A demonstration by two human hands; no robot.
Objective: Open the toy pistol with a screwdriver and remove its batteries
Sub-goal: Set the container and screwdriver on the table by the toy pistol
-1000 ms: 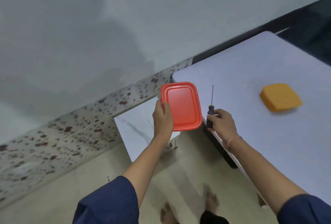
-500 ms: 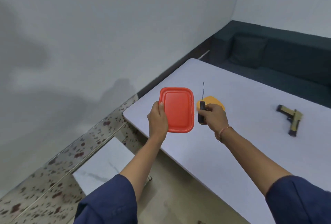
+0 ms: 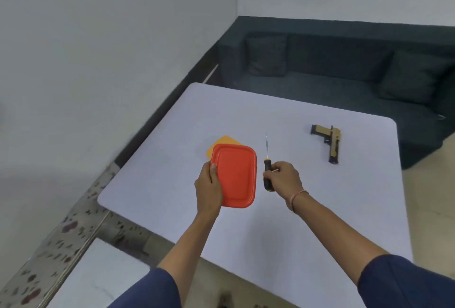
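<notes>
From the head camera, I see my left hand [image 3: 209, 184] holding a shallow red plastic tray [image 3: 236, 177] by its near left edge, thumb on the rim and the fingers [image 3: 216, 205] curled underneath. The tray is raised above the desk [image 3: 320, 221] and tipped toward me. I judge it is meant to catch screws and batteries. Behind it lies an orange tray-like piece [image 3: 221, 141], mostly hidden by the red one. I cannot tell whether the two touch. My right hand [image 3: 283, 179] is closed around the black handle of a screwdriver [image 3: 267, 167], with the thin shaft pointing up and away from me, so it is being carried and not yet in use. The toy pistol [image 3: 330, 141], tan and black, lies flat on its side on the far right part of the desk, well apart from both hands and unopened. The desk top is plain pale white with rounded corners. Beyond it stands a dark sofa [image 3: 332, 74] with cushions against light grey walls. At lower left runs a speckled stone strip [image 3: 73, 234].
</notes>
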